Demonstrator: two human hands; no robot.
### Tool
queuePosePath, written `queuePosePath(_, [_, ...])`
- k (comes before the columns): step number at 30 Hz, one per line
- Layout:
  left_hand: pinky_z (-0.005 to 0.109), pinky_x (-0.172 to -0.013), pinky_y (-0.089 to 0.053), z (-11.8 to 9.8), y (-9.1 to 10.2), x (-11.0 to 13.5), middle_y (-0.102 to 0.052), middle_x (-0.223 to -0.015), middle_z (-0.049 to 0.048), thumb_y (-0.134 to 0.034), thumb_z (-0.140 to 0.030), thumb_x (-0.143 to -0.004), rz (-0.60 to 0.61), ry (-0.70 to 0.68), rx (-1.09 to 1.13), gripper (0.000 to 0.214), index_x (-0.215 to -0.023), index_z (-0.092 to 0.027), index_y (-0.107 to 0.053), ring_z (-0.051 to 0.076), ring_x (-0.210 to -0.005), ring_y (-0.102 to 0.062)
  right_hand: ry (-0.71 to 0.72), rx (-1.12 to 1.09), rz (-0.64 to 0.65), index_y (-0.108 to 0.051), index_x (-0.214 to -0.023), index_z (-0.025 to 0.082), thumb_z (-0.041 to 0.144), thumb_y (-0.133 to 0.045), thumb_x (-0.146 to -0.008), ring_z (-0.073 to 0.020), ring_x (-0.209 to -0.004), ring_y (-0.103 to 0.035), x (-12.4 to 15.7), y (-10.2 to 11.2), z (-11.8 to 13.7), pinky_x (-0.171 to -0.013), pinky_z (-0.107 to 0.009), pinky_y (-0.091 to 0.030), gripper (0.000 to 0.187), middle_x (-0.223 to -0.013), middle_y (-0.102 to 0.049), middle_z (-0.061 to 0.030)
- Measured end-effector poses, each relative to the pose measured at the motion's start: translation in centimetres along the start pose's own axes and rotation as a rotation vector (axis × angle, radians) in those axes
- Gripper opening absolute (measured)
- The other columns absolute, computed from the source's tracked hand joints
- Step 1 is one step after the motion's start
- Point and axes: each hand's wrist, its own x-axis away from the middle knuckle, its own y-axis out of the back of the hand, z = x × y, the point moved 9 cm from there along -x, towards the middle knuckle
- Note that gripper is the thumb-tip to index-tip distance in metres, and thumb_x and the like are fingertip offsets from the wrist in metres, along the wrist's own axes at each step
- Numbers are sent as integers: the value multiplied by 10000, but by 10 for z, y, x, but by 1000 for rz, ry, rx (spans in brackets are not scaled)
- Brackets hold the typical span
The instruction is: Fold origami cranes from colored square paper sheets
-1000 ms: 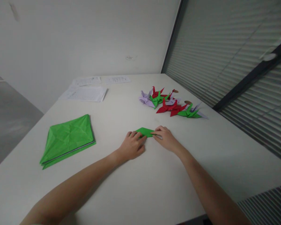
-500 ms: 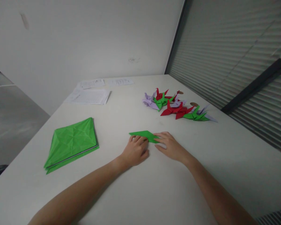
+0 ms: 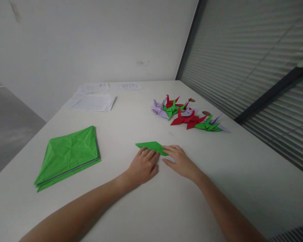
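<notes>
A narrow piece of folded green paper (image 3: 154, 146) lies flat on the white table in front of me, pointed at its left end. Over its lower edge my left hand (image 3: 144, 165) bends its fingers, their tips pressing on the paper. My right hand (image 3: 177, 159) rests stretched fingers on the paper's right end, with the thumb apart on the near side. Part of the paper is covered by both hands.
To the left lies a stack of creased green paper sheets (image 3: 72, 148). Several red, green and purple paper cranes (image 3: 189, 118) sit in a cluster at the back right. Printed white sheets (image 3: 91, 102) are at the back left. Window blinds (image 3: 242, 67) border the right side.
The view has shifted slightly, so most things appear a little further left. Both hands stay on the folded green paper, with the right fingers lying slightly closer over its end.
</notes>
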Motion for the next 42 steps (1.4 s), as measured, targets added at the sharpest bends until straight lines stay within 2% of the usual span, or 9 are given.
queuePosePath(8, [508, -1058, -372, -4, -2, -2, -569, -1239, 173, -477, -331, -908, -11, -43, 20, 449, -1302, -119, -516, 318, -1205, -479, 5, 33, 15, -653, -1187, 216, 243, -635, -853, -253, -1179, -521, 3, -2, 1, -1038, -483, -424, 335, -1269, -633, -99])
queuePosePath(15, [575, -1133, -255, 5, -6, 3, -494, -1363, 180, -476, -418, -911, 7, 39, 7, 514, -1348, -150, -496, 369, -1330, -391, 20, 60, 38, -644, -1198, 214, 258, -656, -836, -284, -1203, -503, 6, -2, 9, -1030, -516, -428, 365, -1286, -609, -123])
queuePosePath(19, [630, -1118, -229, 11, -7, 5, -485, -1394, 148, -502, -457, -897, 19, 101, 24, 525, -1358, -206, -499, 418, -1394, -286, 11, 72, 28, -637, -1207, 224, 257, -659, -833, -297, -1212, -497, 7, -1, 14, -1030, -528, -426, 377, -1286, -599, -130])
queuePosePath(22, [668, -1103, -210, 13, -9, 6, -486, -1406, 130, -507, -487, -892, 32, 115, 26, 535, -1365, -238, -499, 440, -1398, -268, -7, 82, 49, -632, -1213, 201, 252, -663, -830, -303, -1218, -488, 7, -2, 15, -1038, -526, -420, 387, -1295, -592, -136])
queuePosePath(28, [610, -1151, -184, 12, -9, 6, -456, -1447, 143, -492, -477, -903, 23, 90, 17, 559, -1389, -202, -476, 387, -1441, -218, -14, 111, 66, -618, -1229, 198, 255, -654, -839, -312, -1231, -478, 8, -4, 17, -1038, -525, -416, 396, -1319, -574, -133])
queuePosePath(31, [563, -1160, -216, 10, -8, 6, -444, -1454, 176, -485, -440, -911, 23, 69, 31, 541, -1378, -165, -481, 345, -1424, -289, -9, 108, 70, -607, -1240, 203, 254, -652, -840, -314, -1225, -482, 8, -3, 19, -1032, -528, -422, 406, -1318, -572, -131])
queuePosePath(34, [568, -1137, -258, 10, -9, 5, -436, -1454, 200, -482, -429, -915, 41, 60, 45, 547, -1396, -169, -458, 339, -1388, -363, -12, 106, 75, -599, -1249, 197, 252, -647, -842, -316, -1226, -481, 8, -2, 20, -1030, -527, -425, 414, -1318, -570, -138])
queuePosePath(39, [586, -1122, -257, 12, -10, 4, -422, -1462, 202, -505, -439, -901, 42, 65, 47, 564, -1406, -193, -451, 356, -1396, -347, -9, 116, 58, -600, -1250, 212, 262, -640, -846, -314, -1240, -473, 9, -6, 18, -1030, -530, -423, 410, -1327, -559, -142])
queuePosePath(42, [593, -1112, -265, 12, -8, 3, -437, -1449, 199, -519, -447, -891, 27, 73, 52, 549, -1380, -200, -479, 360, -1386, -360, -25, 125, -9, -632, -1187, 232, 250, -635, -848, -324, -1254, -466, 9, 2, 21, -1033, -559, -401, 340, -1321, -559, -144])
